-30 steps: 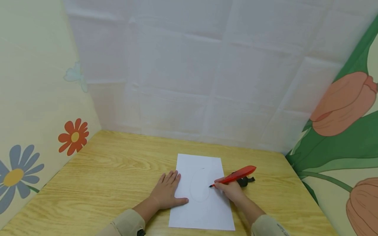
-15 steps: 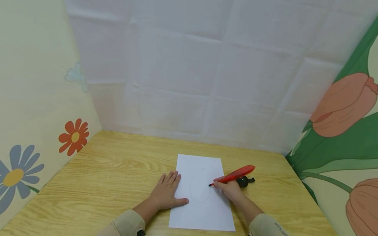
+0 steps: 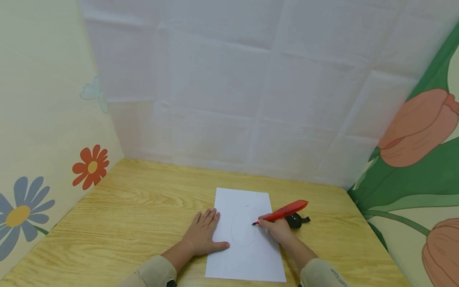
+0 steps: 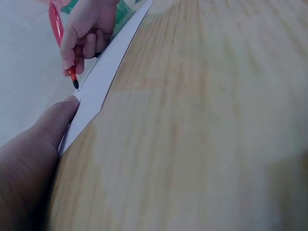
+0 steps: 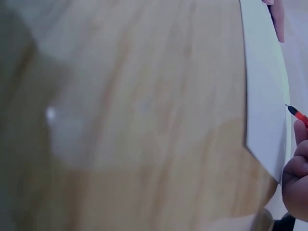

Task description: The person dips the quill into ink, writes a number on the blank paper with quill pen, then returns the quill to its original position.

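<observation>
A sheet of white paper [image 3: 229, 265] lies on the wooden table, bearing a thin, unclosed oval line. My left hand [image 3: 201, 235] rests flat on the paper's left edge, fingers spread and thumb stretched toward the oval. My right hand [image 3: 279, 231] pinches a red feather-shaped pen [image 3: 287, 209] near its dark tip, which is at the oval's right side. In the left wrist view the pen [image 4: 56, 25] leans over the paper [image 4: 107, 72], near my left thumb [image 4: 53, 122]. The right wrist view catches only part of my right hand [image 5: 297, 178] and the pen's tip.
A black rounded object [image 3: 295, 221] with a short tab sits just behind my right hand, partly hidden. The wooden table [image 3: 150, 199] meets a creased white backdrop [image 3: 215, 99] at the back. Flower-printed panels [image 3: 43, 119] stand at both sides.
My right hand and the pen have slid slightly up and left along the oval's right side, showing more of the black object. My left hand stays in place.
</observation>
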`<state>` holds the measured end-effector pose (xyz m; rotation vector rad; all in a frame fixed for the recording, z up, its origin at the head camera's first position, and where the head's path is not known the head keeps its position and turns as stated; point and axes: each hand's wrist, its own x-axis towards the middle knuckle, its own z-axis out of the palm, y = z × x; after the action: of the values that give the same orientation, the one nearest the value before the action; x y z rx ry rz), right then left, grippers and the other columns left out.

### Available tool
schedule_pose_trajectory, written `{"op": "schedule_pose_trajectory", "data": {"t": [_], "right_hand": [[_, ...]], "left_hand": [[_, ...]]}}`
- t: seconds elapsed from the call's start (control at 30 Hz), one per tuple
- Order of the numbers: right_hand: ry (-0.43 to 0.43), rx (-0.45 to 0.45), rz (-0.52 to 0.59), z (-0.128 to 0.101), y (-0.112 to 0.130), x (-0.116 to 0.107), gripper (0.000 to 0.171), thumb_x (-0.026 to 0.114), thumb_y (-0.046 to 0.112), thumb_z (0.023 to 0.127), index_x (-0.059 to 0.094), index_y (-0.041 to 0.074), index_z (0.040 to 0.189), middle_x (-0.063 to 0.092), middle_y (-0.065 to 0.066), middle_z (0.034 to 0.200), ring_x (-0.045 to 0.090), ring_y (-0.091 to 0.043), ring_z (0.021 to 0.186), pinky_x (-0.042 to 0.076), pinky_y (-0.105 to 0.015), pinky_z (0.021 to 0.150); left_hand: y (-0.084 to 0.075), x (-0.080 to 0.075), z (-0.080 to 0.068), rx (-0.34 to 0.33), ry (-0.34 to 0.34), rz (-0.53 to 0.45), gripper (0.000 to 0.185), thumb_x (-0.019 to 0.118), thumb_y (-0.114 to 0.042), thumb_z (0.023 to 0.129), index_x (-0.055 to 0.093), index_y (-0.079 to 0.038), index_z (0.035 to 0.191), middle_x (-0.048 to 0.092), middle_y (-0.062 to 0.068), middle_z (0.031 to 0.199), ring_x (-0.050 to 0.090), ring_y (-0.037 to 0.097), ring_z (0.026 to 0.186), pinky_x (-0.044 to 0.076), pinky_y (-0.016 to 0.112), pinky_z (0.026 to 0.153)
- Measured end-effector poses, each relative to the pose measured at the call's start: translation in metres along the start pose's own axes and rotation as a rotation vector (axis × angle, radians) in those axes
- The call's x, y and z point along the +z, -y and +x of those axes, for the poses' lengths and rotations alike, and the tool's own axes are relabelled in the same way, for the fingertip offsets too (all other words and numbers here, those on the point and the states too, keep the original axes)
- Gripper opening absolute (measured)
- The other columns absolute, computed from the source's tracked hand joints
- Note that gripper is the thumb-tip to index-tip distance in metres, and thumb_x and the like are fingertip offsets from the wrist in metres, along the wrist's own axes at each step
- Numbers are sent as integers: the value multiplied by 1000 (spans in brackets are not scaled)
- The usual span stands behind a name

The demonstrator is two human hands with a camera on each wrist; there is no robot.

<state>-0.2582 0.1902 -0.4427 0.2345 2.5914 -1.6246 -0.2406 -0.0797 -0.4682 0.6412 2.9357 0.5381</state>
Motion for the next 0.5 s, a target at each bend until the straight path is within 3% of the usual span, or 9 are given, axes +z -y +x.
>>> {"op": "schedule_pose_trajectory", "data": {"t": [0.5], "right_hand": [[-16, -14, 2, 5, 3, 6, 25, 74, 14, 84, 73, -2, 104, 63, 1, 76, 50, -13, 67, 42, -24, 62]], "left_hand": [[-1, 0, 0, 0, -1, 5, 109, 53, -79, 79, 28, -2, 153, 23, 16, 162, 18, 34, 152, 10, 57, 122]]}}
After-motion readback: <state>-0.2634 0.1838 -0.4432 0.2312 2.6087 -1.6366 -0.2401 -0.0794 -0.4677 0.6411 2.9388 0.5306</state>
